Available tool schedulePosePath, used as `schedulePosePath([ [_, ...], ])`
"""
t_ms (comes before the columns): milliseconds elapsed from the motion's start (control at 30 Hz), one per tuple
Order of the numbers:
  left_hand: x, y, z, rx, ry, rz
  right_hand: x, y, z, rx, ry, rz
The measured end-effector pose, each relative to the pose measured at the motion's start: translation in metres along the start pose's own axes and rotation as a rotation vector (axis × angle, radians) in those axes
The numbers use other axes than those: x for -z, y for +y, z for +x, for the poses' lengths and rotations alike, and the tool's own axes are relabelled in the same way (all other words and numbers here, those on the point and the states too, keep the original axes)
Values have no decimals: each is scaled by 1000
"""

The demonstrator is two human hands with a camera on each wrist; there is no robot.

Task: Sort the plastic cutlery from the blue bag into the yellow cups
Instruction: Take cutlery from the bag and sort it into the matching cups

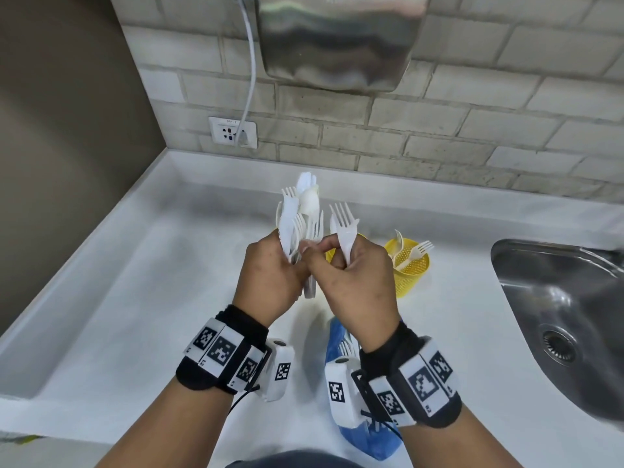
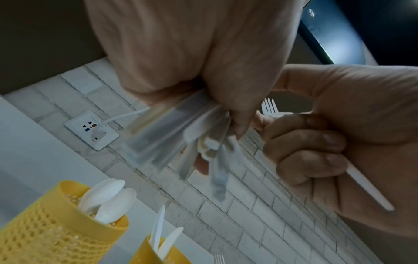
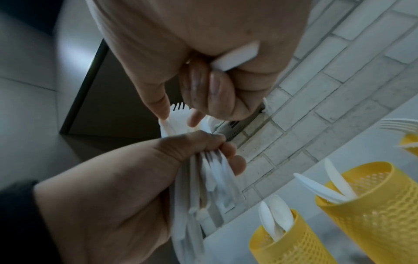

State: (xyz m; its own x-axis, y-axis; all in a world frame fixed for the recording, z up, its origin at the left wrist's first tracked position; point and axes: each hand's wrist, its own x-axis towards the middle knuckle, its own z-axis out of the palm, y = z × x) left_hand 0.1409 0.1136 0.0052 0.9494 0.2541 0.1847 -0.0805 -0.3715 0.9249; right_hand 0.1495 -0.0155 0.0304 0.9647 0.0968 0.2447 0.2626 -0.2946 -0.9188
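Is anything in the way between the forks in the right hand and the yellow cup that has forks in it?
Nothing visible blocks it. The right hand grips the forks above the counter, and the fork cup stands open-topped just to its right, with only open air between.

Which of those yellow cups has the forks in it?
The yellow cup nearest the sink holds the forks, tines up. The spoon cup and knife cup show only smooth ends.

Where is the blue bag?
In the head view, the blue bag lies on the counter near the front edge, under the right hand, left of the sink.
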Motion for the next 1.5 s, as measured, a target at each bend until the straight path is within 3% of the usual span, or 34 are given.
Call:
schedulePosePath([
  [133,-2,2,1,-9,37,43,-1,1,2,85,47,-106],
  [267,-5,9,-1,-44,55,106,-5,4,7,63,75,-65],
  [467,-2,18,-3,-82,92,121,-7,1,12,-45,-78,119],
  [633,-3,20,-2,-82,104,156,-10,-1,13,-25,-63,82],
  [767,-3,23,-5,-108,97,175,-13,2,13,36,9,-6],
  [1133,-1,24,-19,-100,-13,182,-11,5,19,-2,224,117],
  [1400,15,28,-29,-51,49,186,-26,9,0,-46,-2,129],
  [1500,16,25,-33,-49,52,190,-30,10,-3,-41,53,155],
])
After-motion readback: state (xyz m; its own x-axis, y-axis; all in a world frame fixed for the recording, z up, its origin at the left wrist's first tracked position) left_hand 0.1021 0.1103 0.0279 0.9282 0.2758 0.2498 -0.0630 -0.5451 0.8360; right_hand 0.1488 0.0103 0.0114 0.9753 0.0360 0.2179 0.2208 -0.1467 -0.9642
